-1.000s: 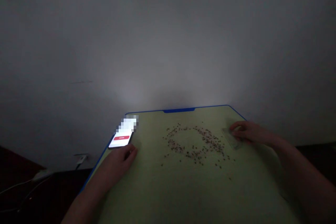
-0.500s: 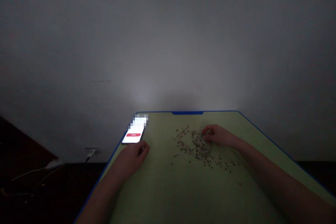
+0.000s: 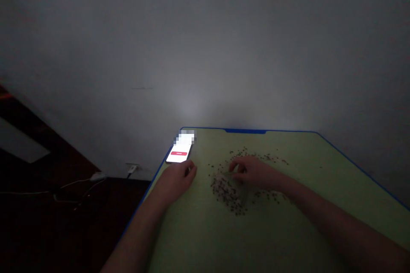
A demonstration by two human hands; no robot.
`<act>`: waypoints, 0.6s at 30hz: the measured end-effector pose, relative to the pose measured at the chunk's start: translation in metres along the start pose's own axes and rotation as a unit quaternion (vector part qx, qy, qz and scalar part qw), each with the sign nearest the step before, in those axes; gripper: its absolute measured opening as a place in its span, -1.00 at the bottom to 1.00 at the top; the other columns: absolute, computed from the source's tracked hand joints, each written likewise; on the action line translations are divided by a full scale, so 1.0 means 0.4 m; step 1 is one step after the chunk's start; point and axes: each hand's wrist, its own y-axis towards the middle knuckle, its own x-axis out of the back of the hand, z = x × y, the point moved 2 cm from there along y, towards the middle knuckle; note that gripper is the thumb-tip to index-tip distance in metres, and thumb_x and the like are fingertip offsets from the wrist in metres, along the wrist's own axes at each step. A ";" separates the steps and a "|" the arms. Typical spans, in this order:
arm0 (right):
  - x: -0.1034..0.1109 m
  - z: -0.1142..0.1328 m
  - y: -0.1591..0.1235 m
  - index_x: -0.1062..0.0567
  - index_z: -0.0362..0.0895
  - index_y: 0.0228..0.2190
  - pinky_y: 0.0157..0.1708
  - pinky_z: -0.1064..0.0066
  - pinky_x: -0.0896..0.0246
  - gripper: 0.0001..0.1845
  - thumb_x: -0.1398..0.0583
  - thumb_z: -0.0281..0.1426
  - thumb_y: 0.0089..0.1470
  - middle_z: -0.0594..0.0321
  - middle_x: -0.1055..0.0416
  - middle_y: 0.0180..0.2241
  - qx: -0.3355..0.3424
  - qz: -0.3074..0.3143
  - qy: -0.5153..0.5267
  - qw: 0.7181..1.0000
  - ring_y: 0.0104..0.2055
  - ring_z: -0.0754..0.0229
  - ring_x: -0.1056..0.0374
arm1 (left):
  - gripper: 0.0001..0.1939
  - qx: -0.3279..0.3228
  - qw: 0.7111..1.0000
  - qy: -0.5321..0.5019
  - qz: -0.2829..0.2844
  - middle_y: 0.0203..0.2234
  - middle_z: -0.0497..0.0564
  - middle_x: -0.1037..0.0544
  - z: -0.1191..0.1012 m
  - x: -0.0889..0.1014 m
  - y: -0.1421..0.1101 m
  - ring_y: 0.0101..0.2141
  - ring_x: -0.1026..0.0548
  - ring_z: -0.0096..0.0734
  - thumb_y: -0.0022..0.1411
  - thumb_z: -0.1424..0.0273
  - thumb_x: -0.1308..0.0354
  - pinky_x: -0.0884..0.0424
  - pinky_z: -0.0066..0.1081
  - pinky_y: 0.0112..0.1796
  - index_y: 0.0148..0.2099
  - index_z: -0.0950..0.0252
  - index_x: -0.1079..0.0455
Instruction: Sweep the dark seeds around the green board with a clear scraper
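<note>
Small dark beads or seeds lie heaped and scattered across a green tabletop. My right hand is over the scatter with its fingers closed, gripping what looks like a thin clear plastic sheet. The sheet stands against the right side of the heap; its outline is faint in the dim light. On the left of the table, my left hand rests loosely curled, thumb against the forefinger, and nothing shows in it. Just beyond it lies a phone with a bright screen.
Blue trim edges the table, and a grey wall rises behind it. Down on the left, white cables run near a plug at the wall's foot.
My right hand has swept left and nearer with the clear sheet, pushing the dark bits into a denser heap. The whole view has shifted; my left hand stays by the phone.
</note>
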 end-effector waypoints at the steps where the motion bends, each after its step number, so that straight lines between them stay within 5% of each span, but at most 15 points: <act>1: 0.006 -0.006 -0.007 -0.49 -0.14 -0.33 -0.52 0.51 -0.11 -0.80 -0.17 -0.49 -0.11 0.26 -0.48 -0.51 -0.003 0.002 -0.005 1.000 -0.50 0.29 -0.33 | -0.67 0.000 1.000 -0.001 -0.003 -0.51 -0.01 -0.46 -0.002 0.002 -0.002 -0.47 -0.38 -0.40 0.24 0.24 0.17 -0.14 -0.46 -0.47 -0.38 0.27 -0.34; 9: 0.096 -0.060 -0.052 -0.46 -0.18 -0.26 -0.47 0.44 -0.15 -0.77 -0.14 -0.40 -0.02 0.23 -0.49 -0.54 -0.032 -0.033 -0.016 0.999 -0.49 0.23 -0.35 | -0.66 0.019 0.999 -0.019 -0.038 -0.49 -0.01 -0.47 -0.006 0.021 -0.005 -0.46 -0.37 -0.43 0.24 0.22 0.15 -0.16 -0.47 -0.45 -0.35 0.28 -0.36; 18: -0.034 0.074 0.014 -0.51 -0.12 -0.32 -0.46 0.49 -0.14 -0.81 -0.19 -0.45 -0.07 0.26 -0.50 -0.50 0.032 -0.029 0.006 0.999 -0.48 0.27 -0.36 | -0.63 0.012 0.998 -0.027 -0.047 -0.48 0.01 -0.48 0.007 0.015 -0.003 -0.45 -0.37 -0.41 0.25 0.20 0.17 -0.18 -0.46 -0.45 -0.33 0.29 -0.38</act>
